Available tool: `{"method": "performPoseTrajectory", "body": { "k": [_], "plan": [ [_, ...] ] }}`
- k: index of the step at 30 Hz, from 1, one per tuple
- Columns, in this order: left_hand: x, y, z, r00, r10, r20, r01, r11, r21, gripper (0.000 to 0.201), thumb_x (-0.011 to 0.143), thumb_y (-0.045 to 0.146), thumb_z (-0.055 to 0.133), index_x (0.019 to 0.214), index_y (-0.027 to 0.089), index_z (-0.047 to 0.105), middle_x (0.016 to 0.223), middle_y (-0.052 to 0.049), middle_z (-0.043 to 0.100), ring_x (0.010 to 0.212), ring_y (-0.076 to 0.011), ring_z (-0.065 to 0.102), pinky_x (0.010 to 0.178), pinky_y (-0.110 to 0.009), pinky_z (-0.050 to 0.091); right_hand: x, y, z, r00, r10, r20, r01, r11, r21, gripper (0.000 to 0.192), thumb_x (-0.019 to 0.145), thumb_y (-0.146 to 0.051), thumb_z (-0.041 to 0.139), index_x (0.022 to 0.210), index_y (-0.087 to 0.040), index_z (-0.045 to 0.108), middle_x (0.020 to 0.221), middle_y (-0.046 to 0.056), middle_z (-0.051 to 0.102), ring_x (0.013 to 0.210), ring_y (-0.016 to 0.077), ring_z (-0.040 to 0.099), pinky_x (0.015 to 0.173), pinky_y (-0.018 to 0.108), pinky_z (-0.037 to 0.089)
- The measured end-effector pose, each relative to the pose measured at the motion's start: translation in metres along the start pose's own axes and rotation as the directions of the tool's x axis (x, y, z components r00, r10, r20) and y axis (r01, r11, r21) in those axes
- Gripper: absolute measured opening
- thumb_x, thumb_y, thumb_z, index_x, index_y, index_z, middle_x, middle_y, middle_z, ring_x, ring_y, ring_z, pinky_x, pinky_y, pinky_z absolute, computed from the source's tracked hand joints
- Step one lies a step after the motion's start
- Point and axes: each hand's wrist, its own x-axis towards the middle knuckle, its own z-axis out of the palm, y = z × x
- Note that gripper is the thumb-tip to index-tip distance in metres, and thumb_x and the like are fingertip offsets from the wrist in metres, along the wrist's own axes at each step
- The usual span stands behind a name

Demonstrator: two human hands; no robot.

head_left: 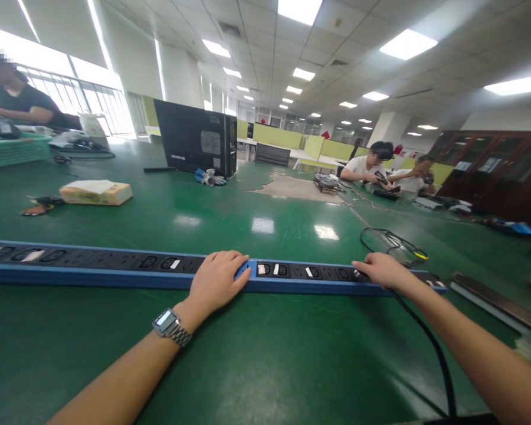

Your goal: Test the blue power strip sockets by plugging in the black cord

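A long, narrow power strip with blue sides and a black socketed face lies across the glossy green tabletop, in front of the person. The left hand, with a silver metal-banded watch at its wrist, lies palm down across the strip's middle beside a bright blue section; whether its fingers clasp the edge cannot be told. The right hand bends over the strip near its right end, fingertips at the sockets, and a thick black cable runs out from beneath it; what it grasps is hidden. Beyond that hand sits a loosely coiled thin black cord with a yellow tip.
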Motion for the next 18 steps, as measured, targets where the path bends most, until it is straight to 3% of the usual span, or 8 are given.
{"method": "performPoseTrajectory", "body": {
  "k": [5,10,15,18],
  "plan": [
    [0.0,-0.001,0.0,1.0,0.0,0.013,0.0,1.0,0.004,0.039,0.093,0.041,0.041,0.115,0.021,0.066,0.114,-0.007,0.068,0.107,-0.0243,0.059,0.095,-0.043,0.042,0.006,0.001,-0.003,1.0,0.014,0.016,-0.011,0.99,-0.144,0.05,0.091,-0.054,0.038,0.068,-0.016,0.063,0.058,0.01,0.066,0.052,0.0193,0.063,0.055,0.028,0.042],
    [0.001,0.001,0.0,1.0,-0.002,0.018,0.002,1.0,0.0,0.039,0.093,0.042,0.042,0.115,0.021,0.066,0.113,-0.008,0.068,0.107,-0.0246,0.059,0.095,-0.043,0.042,0.001,-0.004,0.001,0.997,-0.007,0.075,0.019,0.987,-0.162,0.051,0.091,-0.054,0.037,0.084,-0.012,0.065,0.07,0.013,0.07,0.053,0.021,0.064,0.054,0.03,0.044],
    [0.001,0.001,-0.001,1.0,-0.003,0.004,0.003,1.0,-0.011,0.039,0.093,0.042,0.04,0.114,0.021,0.066,0.113,-0.008,0.068,0.106,-0.0241,0.059,0.095,-0.043,0.042,-0.004,-0.006,0.019,0.993,0.02,-0.117,-0.053,0.956,-0.287,0.053,0.09,-0.056,0.038,0.098,-0.01,0.063,0.098,0.022,0.07,0.091,0.0305,0.068,0.072,0.035,0.048],
    [0.0,0.0,0.0,1.0,0.003,0.003,-0.003,1.0,-0.012,0.039,0.094,0.043,0.04,0.114,0.021,0.066,0.113,-0.008,0.068,0.106,-0.0244,0.059,0.094,-0.043,0.042,-0.007,-0.005,0.022,0.99,0.033,-0.135,-0.07,0.957,-0.282,0.053,0.091,-0.056,0.036,0.099,-0.01,0.062,0.097,0.022,0.07,0.09,0.0309,0.068,0.07,0.035,0.047]
  ]
}}
